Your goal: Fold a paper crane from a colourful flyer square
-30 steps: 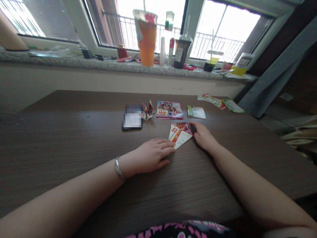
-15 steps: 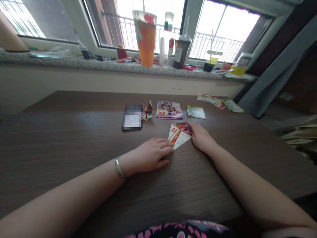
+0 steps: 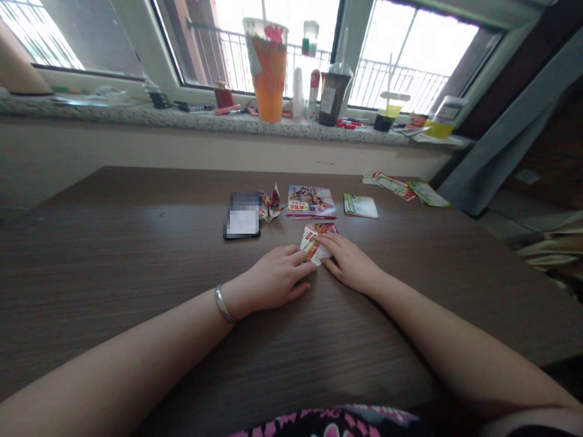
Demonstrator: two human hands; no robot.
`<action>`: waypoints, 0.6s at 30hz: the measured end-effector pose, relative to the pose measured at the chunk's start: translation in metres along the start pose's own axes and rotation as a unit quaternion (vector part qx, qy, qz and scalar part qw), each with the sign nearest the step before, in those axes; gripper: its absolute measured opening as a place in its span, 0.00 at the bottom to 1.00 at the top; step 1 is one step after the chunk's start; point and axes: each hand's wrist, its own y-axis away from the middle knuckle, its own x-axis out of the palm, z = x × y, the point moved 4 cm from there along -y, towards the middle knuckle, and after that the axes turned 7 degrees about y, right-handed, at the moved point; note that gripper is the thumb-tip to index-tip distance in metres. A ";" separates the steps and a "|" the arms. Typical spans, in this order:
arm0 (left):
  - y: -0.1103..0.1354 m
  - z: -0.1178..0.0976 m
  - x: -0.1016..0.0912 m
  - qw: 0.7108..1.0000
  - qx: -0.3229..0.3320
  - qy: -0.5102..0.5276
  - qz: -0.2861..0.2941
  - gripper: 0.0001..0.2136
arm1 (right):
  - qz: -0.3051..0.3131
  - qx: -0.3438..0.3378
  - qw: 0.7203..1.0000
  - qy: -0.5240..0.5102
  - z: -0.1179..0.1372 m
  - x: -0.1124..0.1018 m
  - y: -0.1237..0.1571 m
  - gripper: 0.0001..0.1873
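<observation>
Both bare hands are at work on a folded paper (image 3: 312, 247), which lies on the brown table (image 3: 113, 243) in front of the person, near the middle of the view. The paper is white with red and orange print and a dark, colourful strip along its far edge.

The left hand (image 3: 282, 276) lies palm down, fingers extended and close together, thumb apart and off the paper; its fingertips touch the paper's near left edge. A silver bracelet (image 3: 224, 304) is on the left wrist. The right hand (image 3: 353, 262) covers the paper's right part, fingers laid across it and thumb set apart toward the near edge. Whether it pinches a fold underneath cannot be told.

Just beyond the paper lies a stack of printed leaflets (image 3: 312, 200). To its left stands a folded paper figure (image 3: 272, 207), beside a dark-edged flat object (image 3: 243, 221) whose face is blurred. To its right is a small stack of cards (image 3: 361, 206); loose leaflets (image 3: 394, 186) lie near the table's far right corner.

On the windowsill (image 3: 195, 121) stand an orange drink cup (image 3: 269, 85) and a dark drink cup (image 3: 332, 100).
</observation>
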 end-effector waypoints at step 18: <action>-0.009 0.002 0.008 0.999 0.009 -0.037 0.006 0.13 | 0.013 0.022 0.999 0.019 0.003 -0.001 0.001 0.11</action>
